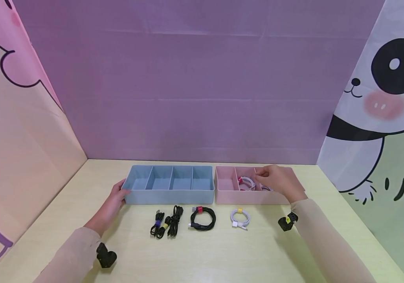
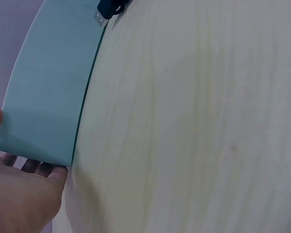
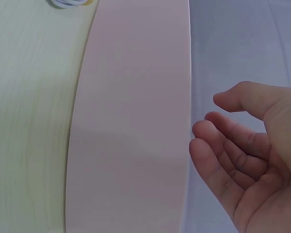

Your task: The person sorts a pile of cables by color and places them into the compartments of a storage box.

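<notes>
At the left end of a blue divided organizer box (image 1: 169, 197), my left hand (image 1: 115, 198) grips the end wall. In the left wrist view, its thumb is at the rim of the blue box (image 2: 43, 97) and its fingers are against the end. My right hand (image 1: 276, 181) hovers over the pink divided organizer box (image 1: 251, 197), loosely curled. The right wrist view shows the right hand (image 3: 257, 160) with thumb and fingers apart, holding nothing. One white cable coil (image 1: 247, 182) lies in a pink compartment, and another white cable (image 1: 266, 188) shows partly below the hand.
In front of the boxes lie several bundled black cables (image 1: 175, 221), a black coil with a red tie (image 1: 203, 219) and a white coil with a yellow tie (image 1: 240, 219). A purple backdrop (image 1: 202, 90) rises behind the table (image 1: 202, 259).
</notes>
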Available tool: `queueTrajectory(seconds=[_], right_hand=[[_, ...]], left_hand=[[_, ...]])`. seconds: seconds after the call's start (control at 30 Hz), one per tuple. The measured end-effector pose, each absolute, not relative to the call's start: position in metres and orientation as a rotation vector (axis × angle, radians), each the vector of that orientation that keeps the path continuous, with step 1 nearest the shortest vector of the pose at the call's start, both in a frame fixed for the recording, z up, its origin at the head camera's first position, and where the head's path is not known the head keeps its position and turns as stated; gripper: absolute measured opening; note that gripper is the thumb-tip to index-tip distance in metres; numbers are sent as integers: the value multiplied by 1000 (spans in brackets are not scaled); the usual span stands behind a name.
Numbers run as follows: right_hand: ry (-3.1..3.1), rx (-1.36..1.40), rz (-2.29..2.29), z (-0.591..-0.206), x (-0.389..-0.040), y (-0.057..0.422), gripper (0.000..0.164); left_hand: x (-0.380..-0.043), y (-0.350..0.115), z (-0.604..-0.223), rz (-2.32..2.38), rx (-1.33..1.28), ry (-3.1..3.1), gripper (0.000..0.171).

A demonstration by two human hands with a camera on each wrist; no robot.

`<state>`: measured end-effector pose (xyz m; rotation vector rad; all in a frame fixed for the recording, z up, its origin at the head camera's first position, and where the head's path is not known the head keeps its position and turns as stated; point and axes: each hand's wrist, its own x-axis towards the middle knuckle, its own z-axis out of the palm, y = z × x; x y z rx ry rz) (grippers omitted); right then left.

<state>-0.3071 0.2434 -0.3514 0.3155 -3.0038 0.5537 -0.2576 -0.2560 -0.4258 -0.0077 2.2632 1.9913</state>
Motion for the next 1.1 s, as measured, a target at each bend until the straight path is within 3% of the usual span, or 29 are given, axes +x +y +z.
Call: queueTrajectory(seconds=[0.7,1.1], right_hand=[[-2916,439,558,-354,-297,245,24],[-2841,612,1040,-364,-290,241,17]], left_hand=[[-254,-254,-426,1990,-6,2279,69],[-255,-255,-426,1968,-3,2293,68]])
